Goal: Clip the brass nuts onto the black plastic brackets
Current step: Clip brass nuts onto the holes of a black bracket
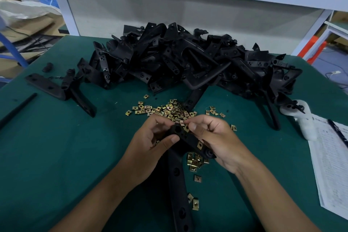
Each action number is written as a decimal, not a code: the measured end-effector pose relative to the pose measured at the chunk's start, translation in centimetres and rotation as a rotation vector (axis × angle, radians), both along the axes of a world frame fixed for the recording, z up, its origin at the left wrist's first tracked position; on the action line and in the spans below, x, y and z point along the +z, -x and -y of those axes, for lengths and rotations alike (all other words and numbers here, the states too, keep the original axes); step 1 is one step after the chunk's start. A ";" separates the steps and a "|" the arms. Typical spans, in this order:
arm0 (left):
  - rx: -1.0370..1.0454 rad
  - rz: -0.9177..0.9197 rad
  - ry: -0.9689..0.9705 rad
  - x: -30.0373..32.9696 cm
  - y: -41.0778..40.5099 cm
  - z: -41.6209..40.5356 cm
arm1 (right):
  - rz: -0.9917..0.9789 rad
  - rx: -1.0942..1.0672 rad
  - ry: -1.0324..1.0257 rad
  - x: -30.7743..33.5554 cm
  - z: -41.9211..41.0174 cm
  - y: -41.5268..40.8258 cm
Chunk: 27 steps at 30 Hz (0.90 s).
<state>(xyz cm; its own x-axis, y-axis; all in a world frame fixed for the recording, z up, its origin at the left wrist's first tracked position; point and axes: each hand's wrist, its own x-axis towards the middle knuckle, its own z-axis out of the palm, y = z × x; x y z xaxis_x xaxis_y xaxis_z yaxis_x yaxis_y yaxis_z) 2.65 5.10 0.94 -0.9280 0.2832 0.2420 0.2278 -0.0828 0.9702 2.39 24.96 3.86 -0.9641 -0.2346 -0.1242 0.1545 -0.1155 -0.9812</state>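
Two hands, left hand gripping a black bracket, right hand pinching a brass nut.

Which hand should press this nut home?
Probably the right hand: it already pinches the brass nut at the black bracket edge, while the left hand steadies that bracket.

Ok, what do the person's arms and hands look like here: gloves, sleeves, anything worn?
Both are bare. The left hand and right hand have no gloves, and no rings show on the visible fingers. Both forearms are uncovered to the bottom edge of the picture: no sleeves, watch or wristband in view. Nails are short and unpainted.
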 end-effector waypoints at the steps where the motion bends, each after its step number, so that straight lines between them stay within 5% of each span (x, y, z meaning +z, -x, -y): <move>1: 0.002 0.001 -0.001 -0.1 0.0 0.0 | 0.000 -0.002 -0.002 0.0 0.0 0.0; 27: 0.095 -0.065 -0.022 -0.8 0.2 0.2 | -0.100 0.078 -0.127 0.4 -0.2 -0.5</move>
